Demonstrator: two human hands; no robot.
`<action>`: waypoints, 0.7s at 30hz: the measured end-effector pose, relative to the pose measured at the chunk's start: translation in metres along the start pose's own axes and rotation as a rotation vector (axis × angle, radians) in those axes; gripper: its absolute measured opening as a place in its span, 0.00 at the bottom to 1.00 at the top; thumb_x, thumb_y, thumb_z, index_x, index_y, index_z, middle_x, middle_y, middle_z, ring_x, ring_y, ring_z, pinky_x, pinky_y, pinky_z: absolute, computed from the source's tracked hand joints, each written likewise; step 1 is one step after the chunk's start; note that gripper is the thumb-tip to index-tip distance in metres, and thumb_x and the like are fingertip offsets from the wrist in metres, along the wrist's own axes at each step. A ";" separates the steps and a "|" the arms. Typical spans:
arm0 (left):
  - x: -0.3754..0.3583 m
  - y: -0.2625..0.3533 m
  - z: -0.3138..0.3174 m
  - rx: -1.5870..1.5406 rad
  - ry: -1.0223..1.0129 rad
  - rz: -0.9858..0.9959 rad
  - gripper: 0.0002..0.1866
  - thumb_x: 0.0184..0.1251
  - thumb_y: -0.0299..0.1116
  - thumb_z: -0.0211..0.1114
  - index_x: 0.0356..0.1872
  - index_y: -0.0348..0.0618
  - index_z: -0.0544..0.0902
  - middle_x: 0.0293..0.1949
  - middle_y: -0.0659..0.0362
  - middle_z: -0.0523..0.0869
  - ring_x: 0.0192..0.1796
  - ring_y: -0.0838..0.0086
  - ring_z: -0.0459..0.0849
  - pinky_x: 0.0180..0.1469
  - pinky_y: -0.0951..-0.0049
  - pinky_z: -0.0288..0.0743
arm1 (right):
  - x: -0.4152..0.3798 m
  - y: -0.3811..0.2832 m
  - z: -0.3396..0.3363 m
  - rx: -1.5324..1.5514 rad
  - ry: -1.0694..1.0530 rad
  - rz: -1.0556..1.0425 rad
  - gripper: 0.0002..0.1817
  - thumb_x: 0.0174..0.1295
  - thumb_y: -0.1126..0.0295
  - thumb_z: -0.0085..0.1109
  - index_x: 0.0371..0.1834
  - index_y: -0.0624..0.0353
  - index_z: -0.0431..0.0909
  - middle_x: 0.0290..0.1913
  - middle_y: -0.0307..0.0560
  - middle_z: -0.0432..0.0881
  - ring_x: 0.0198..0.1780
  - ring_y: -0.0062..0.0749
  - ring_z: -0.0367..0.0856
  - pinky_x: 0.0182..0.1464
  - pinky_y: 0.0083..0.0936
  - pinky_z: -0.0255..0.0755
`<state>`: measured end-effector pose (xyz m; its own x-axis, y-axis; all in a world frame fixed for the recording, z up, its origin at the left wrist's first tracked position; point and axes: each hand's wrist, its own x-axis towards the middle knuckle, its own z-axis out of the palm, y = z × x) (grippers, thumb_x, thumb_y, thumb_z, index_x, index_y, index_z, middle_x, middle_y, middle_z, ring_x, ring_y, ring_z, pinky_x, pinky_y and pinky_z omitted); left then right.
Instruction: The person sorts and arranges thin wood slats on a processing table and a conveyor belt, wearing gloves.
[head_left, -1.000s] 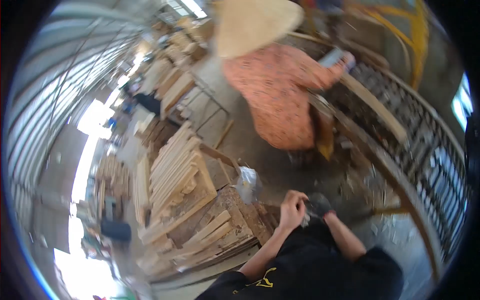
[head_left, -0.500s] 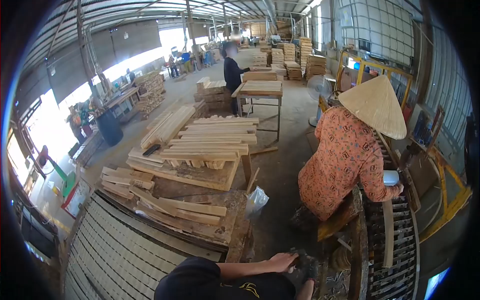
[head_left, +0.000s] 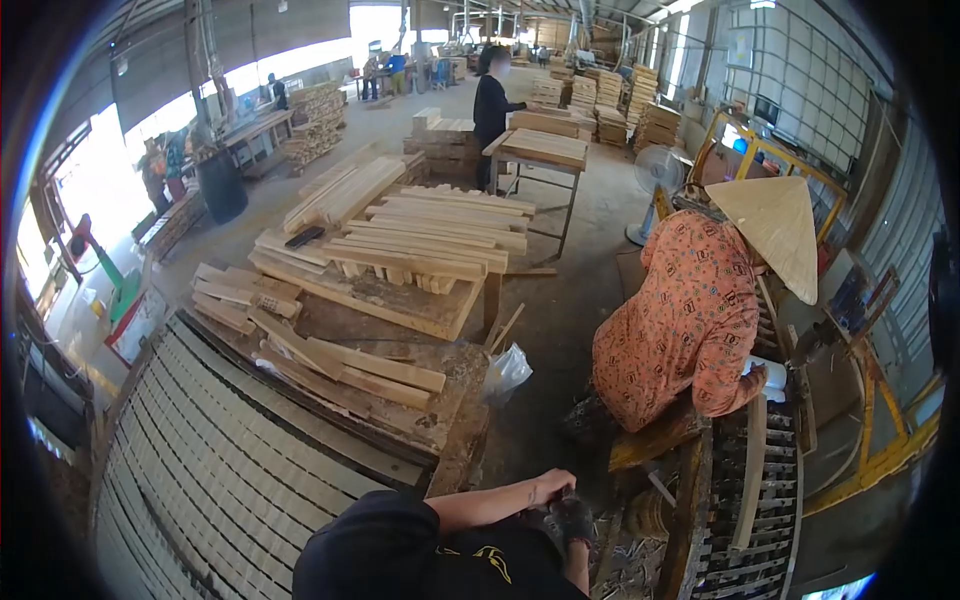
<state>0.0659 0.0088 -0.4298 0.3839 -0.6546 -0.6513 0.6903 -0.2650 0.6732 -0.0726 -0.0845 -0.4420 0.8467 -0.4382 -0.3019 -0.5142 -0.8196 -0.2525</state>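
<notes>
Near the bottom centre, my left hand (head_left: 556,484) is bare, with its fingers curled against my right hand. A dark glove covers my right hand (head_left: 572,520), which sits just below and beside the left one. Both are close to my body, over the floor between the wood table and the slatted conveyor. What lies between the fingers is too small and dark to make out. To the left, loose wooden strips (head_left: 390,385) lie on the worn table (head_left: 460,425). A clear plastic bag (head_left: 510,370) hangs at that table's corner.
A co-worker in a conical hat (head_left: 770,225) and orange patterned shirt bends over a slatted conveyor (head_left: 775,500) at right, holding something white. Stacked wooden strips (head_left: 430,240) lie beyond the table. Another person (head_left: 490,110) stands farther back. A slatted surface (head_left: 230,470) spans the lower left.
The view has shifted and tilted. My hands have come closer together and nearer my body. The co-worker's hand with the white object has moved slightly along the conveyor.
</notes>
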 end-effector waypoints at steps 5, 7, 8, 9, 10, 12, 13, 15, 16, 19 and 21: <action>0.032 -0.042 -0.037 0.798 0.038 0.386 0.20 0.64 0.40 0.58 0.48 0.39 0.89 0.54 0.42 0.87 0.59 0.49 0.85 0.59 0.53 0.77 | 0.005 -0.006 0.003 0.066 0.203 -0.039 0.22 0.65 0.49 0.56 0.50 0.53 0.87 0.45 0.60 0.87 0.47 0.54 0.87 0.49 0.45 0.80; 0.052 -0.062 -0.039 0.869 0.222 0.224 0.22 0.66 0.43 0.57 0.52 0.41 0.88 0.58 0.42 0.85 0.63 0.50 0.82 0.63 0.54 0.76 | 0.006 -0.015 -0.001 0.122 0.268 -0.042 0.22 0.65 0.48 0.56 0.47 0.53 0.88 0.42 0.58 0.88 0.45 0.54 0.87 0.48 0.46 0.80; 0.061 -0.070 -0.039 0.897 0.311 0.140 0.23 0.67 0.44 0.56 0.54 0.41 0.88 0.61 0.42 0.83 0.66 0.51 0.81 0.65 0.54 0.75 | 0.003 -0.026 -0.015 0.107 0.213 -0.038 0.22 0.64 0.48 0.56 0.46 0.53 0.88 0.41 0.58 0.88 0.45 0.54 0.87 0.48 0.46 0.80; 0.066 -0.061 -0.044 1.008 0.258 0.107 0.23 0.69 0.45 0.57 0.53 0.41 0.88 0.60 0.41 0.84 0.64 0.51 0.82 0.62 0.54 0.77 | -0.003 -0.033 -0.026 0.088 0.154 -0.033 0.22 0.64 0.48 0.56 0.46 0.54 0.88 0.40 0.57 0.88 0.45 0.54 0.87 0.48 0.47 0.80; 0.072 -0.051 -0.048 1.119 0.202 0.080 0.23 0.70 0.46 0.57 0.52 0.40 0.88 0.58 0.41 0.85 0.62 0.51 0.84 0.60 0.54 0.79 | -0.005 -0.031 -0.022 0.088 0.208 -0.106 0.23 0.65 0.48 0.56 0.44 0.55 0.88 0.40 0.58 0.88 0.44 0.55 0.87 0.47 0.48 0.79; 0.067 -0.030 -0.039 0.351 0.315 -0.112 0.19 0.70 0.42 0.60 0.49 0.40 0.89 0.52 0.45 0.89 0.54 0.57 0.89 0.56 0.58 0.83 | -0.006 -0.025 -0.016 0.083 0.312 -0.256 0.24 0.67 0.47 0.54 0.42 0.58 0.88 0.40 0.61 0.87 0.43 0.58 0.86 0.46 0.50 0.77; 0.061 -0.021 -0.029 0.129 0.243 -0.121 0.18 0.70 0.41 0.61 0.48 0.39 0.89 0.51 0.47 0.90 0.52 0.58 0.89 0.54 0.59 0.83 | -0.006 -0.020 -0.019 0.105 0.287 -0.254 0.24 0.66 0.47 0.55 0.43 0.57 0.88 0.41 0.60 0.87 0.44 0.58 0.86 0.47 0.50 0.77; 0.048 -0.011 -0.008 -0.306 0.094 -0.151 0.15 0.71 0.39 0.61 0.45 0.38 0.89 0.49 0.51 0.91 0.48 0.62 0.90 0.52 0.62 0.84 | -0.002 -0.024 -0.039 0.157 0.232 -0.231 0.23 0.65 0.48 0.56 0.45 0.56 0.87 0.43 0.59 0.87 0.46 0.57 0.86 0.49 0.49 0.77; 0.044 -0.006 -0.006 -0.402 -0.256 -0.168 0.15 0.72 0.39 0.59 0.43 0.37 0.88 0.52 0.51 0.90 0.46 0.62 0.90 0.50 0.62 0.84 | 0.001 -0.031 -0.053 0.188 0.206 -0.213 0.23 0.65 0.48 0.56 0.46 0.56 0.87 0.44 0.58 0.87 0.47 0.57 0.86 0.50 0.49 0.78; 0.044 -0.017 -0.014 -0.202 -0.191 -0.069 0.17 0.74 0.41 0.56 0.45 0.40 0.89 0.55 0.51 0.89 0.52 0.63 0.89 0.54 0.62 0.83 | 0.006 -0.045 -0.070 0.200 0.217 -0.214 0.22 0.65 0.49 0.55 0.46 0.55 0.87 0.44 0.57 0.88 0.46 0.56 0.86 0.49 0.48 0.78; 0.049 -0.021 -0.029 0.551 0.274 -0.034 0.19 0.77 0.42 0.52 0.48 0.42 0.89 0.56 0.53 0.89 0.56 0.64 0.87 0.58 0.64 0.81 | 0.003 -0.056 -0.060 0.100 0.307 -0.309 0.21 0.69 0.50 0.53 0.39 0.56 0.87 0.40 0.59 0.88 0.42 0.57 0.87 0.45 0.49 0.79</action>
<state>0.0881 0.0029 -0.4862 0.5613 -0.4528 -0.6928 0.3145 -0.6576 0.6846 -0.0335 -0.0618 -0.3740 0.9565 -0.2794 0.0845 -0.2282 -0.8963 -0.3801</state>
